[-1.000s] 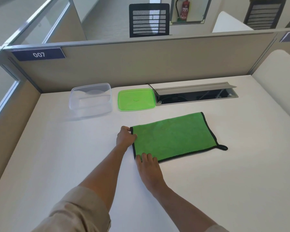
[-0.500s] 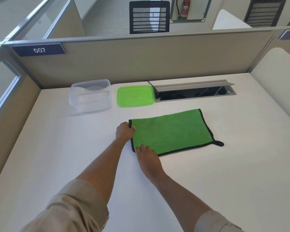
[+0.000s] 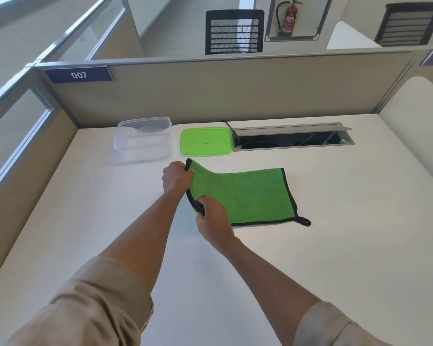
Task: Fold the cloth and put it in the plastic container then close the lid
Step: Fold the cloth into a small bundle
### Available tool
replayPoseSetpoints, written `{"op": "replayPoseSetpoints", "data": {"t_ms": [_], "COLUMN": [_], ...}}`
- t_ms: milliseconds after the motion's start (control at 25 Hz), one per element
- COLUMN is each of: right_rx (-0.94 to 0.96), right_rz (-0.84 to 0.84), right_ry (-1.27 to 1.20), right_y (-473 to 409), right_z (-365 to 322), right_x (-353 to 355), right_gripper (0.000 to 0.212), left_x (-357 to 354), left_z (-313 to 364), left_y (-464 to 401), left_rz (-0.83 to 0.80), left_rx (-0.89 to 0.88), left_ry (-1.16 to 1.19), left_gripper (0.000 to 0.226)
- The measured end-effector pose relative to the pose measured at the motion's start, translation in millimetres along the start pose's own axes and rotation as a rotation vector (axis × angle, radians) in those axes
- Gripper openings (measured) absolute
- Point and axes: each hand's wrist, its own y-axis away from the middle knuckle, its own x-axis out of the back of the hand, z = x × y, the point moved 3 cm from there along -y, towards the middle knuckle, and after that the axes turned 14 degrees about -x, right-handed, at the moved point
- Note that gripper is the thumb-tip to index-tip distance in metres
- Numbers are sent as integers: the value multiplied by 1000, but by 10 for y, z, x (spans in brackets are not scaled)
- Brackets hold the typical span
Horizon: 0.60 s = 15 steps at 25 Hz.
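Observation:
A green cloth point(image 3: 250, 196) with black trim lies on the white desk, its left edge lifted off the surface. My left hand point(image 3: 176, 177) pinches the far left corner. My right hand point(image 3: 211, 218) grips the near left corner. The right part of the cloth still rests flat, with a black loop at its near right corner. Behind the cloth stands a clear plastic container point(image 3: 143, 138), open and empty. Its green lid point(image 3: 205, 145) lies flat on the desk just to the right of it.
An open cable tray point(image 3: 293, 139) with a raised metal flap is sunk in the desk right of the lid. A beige partition point(image 3: 223, 91) closes off the back and left sides. The white desk point(image 3: 348, 233) stretches to the right and toward me.
Both hands have closed on the cloth's left corners and raised that edge off the desk; before, they rested flat on the cloth lying flat.

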Motion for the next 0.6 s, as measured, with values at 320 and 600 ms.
{"op": "replayPoseSetpoints", "data": {"t_ms": [320, 600], "right_rx": [-238, -338], "right_rz": [33, 115], "right_ry": [-327, -385], "right_y": [-6, -51], "right_z": [385, 992], "right_x": [713, 1279], "right_gripper": [18, 20], "left_x": [-301, -895], "left_z": [818, 1469], "left_y": [124, 240], "left_rz": [7, -47], "left_rx": [-75, -143], "left_ry": [101, 168], "left_gripper": [13, 7]}}
